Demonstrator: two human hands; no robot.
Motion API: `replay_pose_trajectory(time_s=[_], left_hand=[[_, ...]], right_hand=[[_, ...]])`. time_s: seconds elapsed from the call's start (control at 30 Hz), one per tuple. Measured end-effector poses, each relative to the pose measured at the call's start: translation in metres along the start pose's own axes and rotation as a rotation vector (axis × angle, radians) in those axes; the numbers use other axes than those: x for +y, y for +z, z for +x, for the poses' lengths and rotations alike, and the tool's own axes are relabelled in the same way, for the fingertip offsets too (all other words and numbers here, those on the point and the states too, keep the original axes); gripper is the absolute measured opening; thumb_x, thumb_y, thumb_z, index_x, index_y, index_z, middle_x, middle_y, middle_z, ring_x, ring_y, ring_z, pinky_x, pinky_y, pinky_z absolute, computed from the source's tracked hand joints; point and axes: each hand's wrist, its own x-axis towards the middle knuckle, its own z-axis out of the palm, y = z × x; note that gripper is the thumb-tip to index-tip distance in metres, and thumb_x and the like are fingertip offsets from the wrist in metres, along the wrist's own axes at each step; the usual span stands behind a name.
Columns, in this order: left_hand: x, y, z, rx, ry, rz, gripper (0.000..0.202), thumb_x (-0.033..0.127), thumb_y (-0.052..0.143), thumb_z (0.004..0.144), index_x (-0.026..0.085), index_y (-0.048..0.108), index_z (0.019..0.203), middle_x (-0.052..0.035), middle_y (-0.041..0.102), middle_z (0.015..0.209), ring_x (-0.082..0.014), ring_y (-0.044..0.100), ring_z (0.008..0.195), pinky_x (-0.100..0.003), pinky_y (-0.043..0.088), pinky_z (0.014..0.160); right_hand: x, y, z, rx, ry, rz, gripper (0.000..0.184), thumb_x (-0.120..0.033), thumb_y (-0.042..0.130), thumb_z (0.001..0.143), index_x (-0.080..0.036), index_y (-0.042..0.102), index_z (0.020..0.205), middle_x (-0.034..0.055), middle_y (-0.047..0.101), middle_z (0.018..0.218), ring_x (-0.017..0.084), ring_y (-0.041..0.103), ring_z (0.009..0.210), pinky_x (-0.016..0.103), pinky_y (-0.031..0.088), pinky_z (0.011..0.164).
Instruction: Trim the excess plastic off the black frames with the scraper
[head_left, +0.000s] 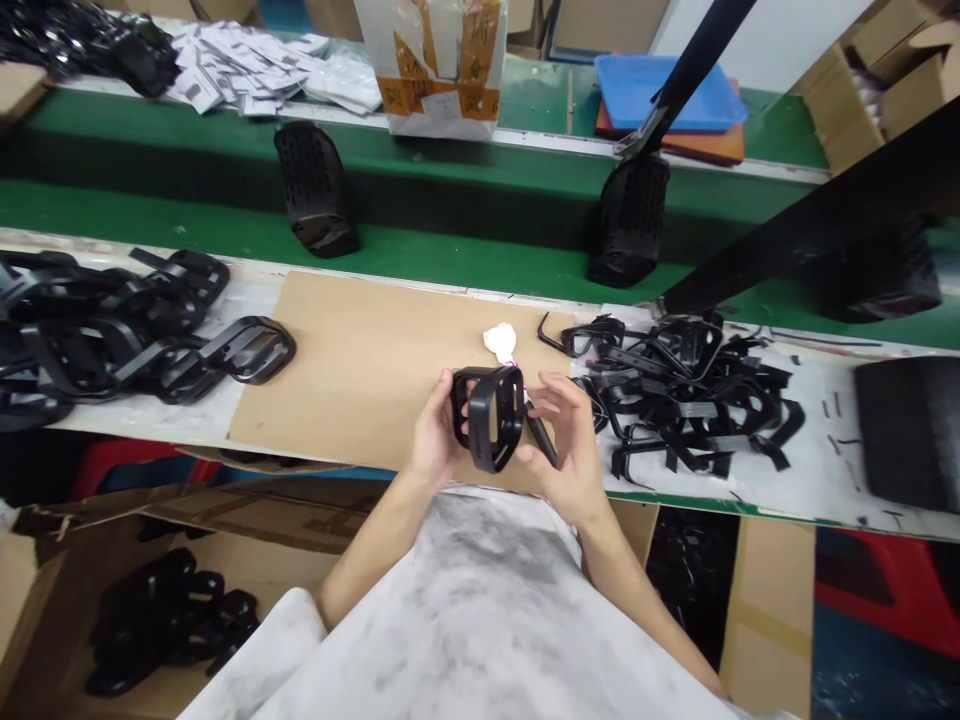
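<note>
Black frame [484,430] above cardboard sheet [360,370], near edge, right of sheet's middle; long axis unclear. Left hand [435,435] grips it; right hand [566,460] half-curled beside dark handle [541,440], can't tell if gripped.

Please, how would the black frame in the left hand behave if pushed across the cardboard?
The frame is probably stiff: its loop stands out unbent from the left hand. Its thin walls and openings suggest low weight. Its smooth surface may slide easily on the cardboard.
</note>
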Motion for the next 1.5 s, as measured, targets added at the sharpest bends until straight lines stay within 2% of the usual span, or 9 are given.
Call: replay_pose_trajectory(time_s=[0.07,0.13,0.2,0.3,0.47,0.77,0.93,1.1,1.5], left_hand=[[-0.005,0.003,-0.004,-0.072,-0.022,0.005,0.039,0.054,0.077,0.09,0.017,0.065,0.084,0.0035,0.051,0.065,-0.0088,0.048,0.053,-0.022,0.043,0.055],[-0.007,0.005,-0.008,-0.146,-0.057,0.01,0.039,0.05,0.081,0.087,0.017,0.062,0.084,0.0027,0.052,0.07,-0.0091,0.05,0.057,-0.022,0.044,0.058],[-0.008,0.005,-0.011,-0.191,-0.1,0.006,0.037,0.048,0.082,0.086,0.017,0.062,0.084,0.0011,0.055,0.074,-0.0104,0.052,0.062,-0.023,0.046,0.061],[-0.006,0.002,-0.01,-0.202,-0.197,-0.037,0.036,0.048,0.079,0.089,0.016,0.065,0.085,-0.0014,0.058,0.076,-0.0128,0.057,0.066,-0.025,0.051,0.067],[-0.006,-0.003,-0.005,-0.175,-0.303,-0.086,0.035,0.047,0.078,0.091,0.014,0.069,0.087,-0.0024,0.061,0.073,-0.0137,0.06,0.067,-0.027,0.054,0.069],[-0.004,-0.007,0.003,-0.142,-0.253,-0.09,0.034,0.042,0.083,0.089,0.014,0.068,0.077,0.003,0.051,0.057,-0.0092,0.053,0.053,-0.021,0.048,0.058],[-0.001,-0.006,0.004,-0.184,-0.238,-0.102,0.033,0.042,0.086,0.085,0.013,0.071,0.08,0.0009,0.06,0.063,-0.0104,0.058,0.059,-0.023,0.055,0.064],[-0.008,-0.01,0.005,-0.107,-0.092,0.015,0.041,0.049,0.09,0.079,0.013,0.077,0.09,-0.0054,0.074,0.081,-0.0147,0.07,0.072,-0.025,0.059,0.069],[-0.007,-0.022,0.011,-0.036,0.091,0.294,0.044,0.045,0.098,0.069,0.016,0.075,0.092,-0.0033,0.076,0.079,-0.0158,0.072,0.073,-0.025,0.058,0.072]], right_hand=[[0.002,0.003,0.002,-0.073,0.063,0.079,0.101,-0.075,0.077,0.085,-0.038,0.031,0.167,0.0131,0.036,0.17,0.036,0.05,0.149,0.056,0.052,0.117],[0.001,0.004,0.004,-0.137,0.109,0.088,0.112,-0.078,0.079,0.081,-0.034,0.028,0.169,0.0136,0.037,0.171,0.038,0.045,0.154,0.058,0.043,0.125],[-0.001,0.002,0.006,-0.135,0.138,0.054,0.101,-0.071,0.08,0.085,-0.03,0.036,0.167,0.0132,0.045,0.167,0.037,0.047,0.153,0.057,0.037,0.129],[-0.002,-0.002,0.008,-0.129,0.178,0.062,0.076,-0.062,0.07,0.097,-0.03,0.045,0.162,0.0121,0.057,0.158,0.034,0.059,0.142,0.055,0.046,0.123],[-0.001,-0.005,0.009,-0.11,0.211,0.072,0.067,-0.056,0.068,0.1,-0.03,0.05,0.159,0.0113,0.061,0.154,0.032,0.063,0.137,0.055,0.049,0.121],[-0.001,0.006,0.016,-0.067,0.14,-0.014,0.065,-0.047,0.073,0.098,-0.026,0.056,0.156,0.0126,0.06,0.155,0.031,0.055,0.146,0.052,0.04,0.127],[-0.002,0.007,0.022,-0.077,0.147,0.002,0.064,-0.046,0.074,0.096,-0.026,0.058,0.155,0.0123,0.062,0.151,0.031,0.057,0.144,0.052,0.043,0.125],[-0.003,0.006,0.02,-0.055,0.164,-0.053,0.065,-0.045,0.076,0.095,-0.027,0.058,0.155,0.0122,0.059,0.156,0.031,0.057,0.144,0.051,0.045,0.123],[0.001,0.013,0.015,-0.003,0.108,-0.126,0.062,-0.035,0.074,0.096,-0.033,0.056,0.155,0.0096,0.055,0.159,0.029,0.05,0.15,0.053,0.038,0.129]])
